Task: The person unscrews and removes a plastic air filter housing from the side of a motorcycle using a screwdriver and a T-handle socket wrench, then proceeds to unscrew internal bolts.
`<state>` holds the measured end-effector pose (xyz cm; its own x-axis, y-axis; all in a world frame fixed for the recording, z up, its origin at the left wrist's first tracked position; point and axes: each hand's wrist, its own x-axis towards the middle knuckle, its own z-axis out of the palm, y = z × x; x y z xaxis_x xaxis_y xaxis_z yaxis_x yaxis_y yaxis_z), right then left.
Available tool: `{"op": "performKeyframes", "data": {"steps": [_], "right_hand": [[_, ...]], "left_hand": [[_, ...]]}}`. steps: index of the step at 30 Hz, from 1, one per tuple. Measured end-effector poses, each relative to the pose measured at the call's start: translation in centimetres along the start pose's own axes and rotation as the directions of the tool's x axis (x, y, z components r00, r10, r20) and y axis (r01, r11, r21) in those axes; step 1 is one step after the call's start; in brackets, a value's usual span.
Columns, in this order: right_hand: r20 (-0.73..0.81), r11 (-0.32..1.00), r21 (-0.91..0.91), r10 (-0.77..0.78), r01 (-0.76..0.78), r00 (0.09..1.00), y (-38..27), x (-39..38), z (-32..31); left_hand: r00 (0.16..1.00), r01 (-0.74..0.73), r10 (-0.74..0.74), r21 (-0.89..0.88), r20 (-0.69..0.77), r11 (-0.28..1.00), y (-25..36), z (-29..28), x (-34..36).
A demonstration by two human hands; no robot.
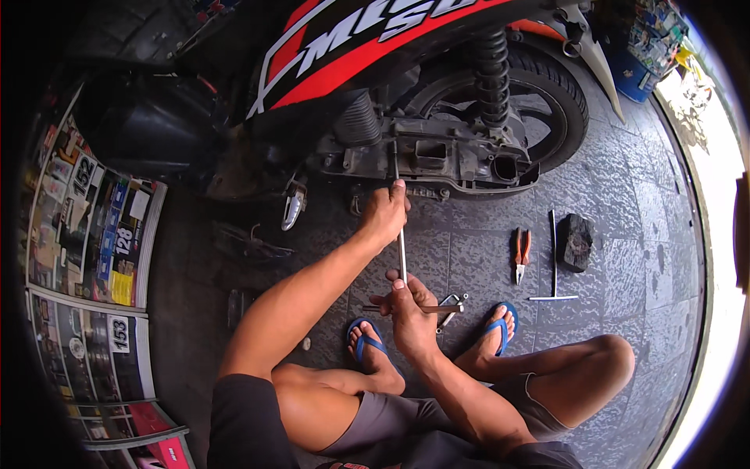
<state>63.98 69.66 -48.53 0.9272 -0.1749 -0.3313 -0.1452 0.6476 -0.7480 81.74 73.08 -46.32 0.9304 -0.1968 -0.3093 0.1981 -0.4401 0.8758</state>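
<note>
A long T-handle wrench (402, 254) runs from my lap side up to the dark engine case (461, 176) of a scooter, its far end against the case. My left hand (384, 213) is closed around the upper shaft, close to the case's lower edge. Nearer to me, my right hand (414, 316) grips the crossbar where it meets the shaft, and the bar sticks out on both sides of the fingers. Exactly what the wrench tip sits on is too small to tell.
Orange-handled pliers (521, 256), a second T-handle wrench (555, 262) and a black block (577, 243) lie on the floor at right. Small metal parts (451, 308) lie between my feet. The scooter's rear wheel (574, 109) is behind; a display case (86, 227) stands left.
</note>
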Motion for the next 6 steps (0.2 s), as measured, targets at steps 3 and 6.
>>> {"op": "performKeyframes", "data": {"steps": [3, 6], "right_hand": [[0.015, 0.996, 0.087, 0.019, -0.020, 1.000, -0.3, 1.0, 0.4], [0.008, 0.978, 0.204, 0.030, -0.031, 1.000, -0.1, 1.2, 1.2]], "left_hand": [[0.999, -0.016, 0.018, 0.062, -0.042, 0.998, 0.8, 0.0, 0.9], [0.998, 0.026, -0.020, 0.109, -0.053, 0.994, 1.6, 0.0, 1.2]]}}
